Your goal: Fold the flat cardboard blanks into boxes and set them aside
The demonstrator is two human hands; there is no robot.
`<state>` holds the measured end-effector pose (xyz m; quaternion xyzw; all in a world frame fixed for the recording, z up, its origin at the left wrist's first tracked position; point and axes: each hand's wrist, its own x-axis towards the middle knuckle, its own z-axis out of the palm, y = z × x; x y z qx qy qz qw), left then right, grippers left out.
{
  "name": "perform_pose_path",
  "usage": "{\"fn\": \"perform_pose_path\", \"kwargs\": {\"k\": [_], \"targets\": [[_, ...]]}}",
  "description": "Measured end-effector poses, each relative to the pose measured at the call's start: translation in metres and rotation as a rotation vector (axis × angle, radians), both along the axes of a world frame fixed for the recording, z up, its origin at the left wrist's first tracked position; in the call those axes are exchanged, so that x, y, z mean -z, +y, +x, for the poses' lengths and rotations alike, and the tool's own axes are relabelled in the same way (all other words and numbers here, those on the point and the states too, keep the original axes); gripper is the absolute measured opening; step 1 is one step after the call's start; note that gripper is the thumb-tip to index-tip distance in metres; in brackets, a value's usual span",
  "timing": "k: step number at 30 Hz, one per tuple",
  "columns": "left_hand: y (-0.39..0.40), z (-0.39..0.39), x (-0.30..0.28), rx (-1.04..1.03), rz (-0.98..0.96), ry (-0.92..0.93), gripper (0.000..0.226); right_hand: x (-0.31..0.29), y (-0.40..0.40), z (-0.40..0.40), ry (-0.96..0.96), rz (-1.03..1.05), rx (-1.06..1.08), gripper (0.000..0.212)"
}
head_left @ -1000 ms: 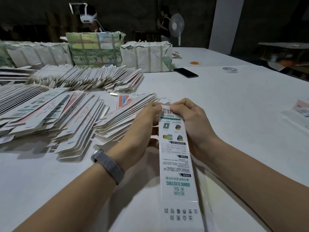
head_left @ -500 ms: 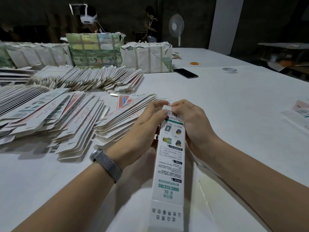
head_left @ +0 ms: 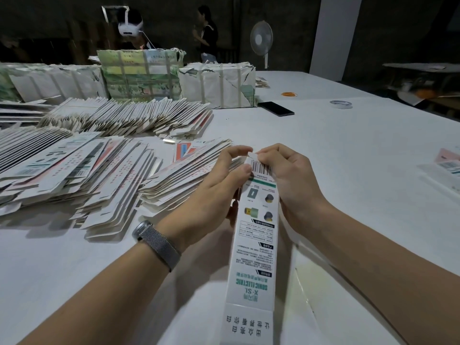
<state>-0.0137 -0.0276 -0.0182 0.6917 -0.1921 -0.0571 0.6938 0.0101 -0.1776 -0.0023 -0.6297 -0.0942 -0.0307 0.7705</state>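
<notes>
— At the near middle of the tabletop [head_left: 348, 150], head view: what are the hands doing?

— Both hold a long narrow white box [head_left: 256, 245], its far end raised between them and its near end toward the camera. The left hand [head_left: 214, 192], with a mesh watch band [head_left: 159, 245] on the wrist, has its fingers [head_left: 236, 151] curled, thumb pressed by the barcode panel. The right hand [head_left: 291, 178] has its fingers curled too, pinching a small white end flap [head_left: 252, 155] at the far end.

— And the blanks?

— Flat cardboard blanks [head_left: 82, 170] lie fanned in overlapping stacks on the left, the nearest stack just beside the left hand. A second row of blanks [head_left: 129, 118] lies farther back.

— Anything else?

— Wrapped bundles [head_left: 216, 83] stand behind the rows. A dark phone [head_left: 276, 108] lies near them, a roll of tape [head_left: 341, 104] farther right. More printed pieces [head_left: 448, 165] lie at the right edge. A fan [head_left: 261, 41] and two people stand in the dark background.
</notes>
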Motion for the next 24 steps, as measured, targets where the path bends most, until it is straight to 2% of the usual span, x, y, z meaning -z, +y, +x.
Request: {"fn": "perform_pose_path", "kwargs": {"k": [4,12,19,22,24], "targets": [[0.0005,0.0001,0.0008,-0.002,0.005,0.002,0.019,-0.0016,-0.0012,0.0006,0.002,0.007,-0.019,0.028],[0.0005,0.0013,-0.0002,-0.016,-0.015,-0.01,0.017,-0.0029,-0.0016,-0.0015,-0.014,-0.032,-0.039,0.025],[0.0002,0.0048,0.0009,-0.085,-0.086,-0.055,0.019,0.004,0.0019,-0.0042,-0.049,-0.041,-0.102,0.012],[0.0003,0.0058,0.0,-0.127,-0.129,-0.065,0.017,0.0051,0.0036,-0.0042,-0.05,-0.021,-0.135,0.032],[0.001,0.0062,-0.0005,-0.15,-0.149,-0.086,0.016,0.0051,0.0048,-0.0049,-0.079,-0.012,-0.132,0.03]]}}
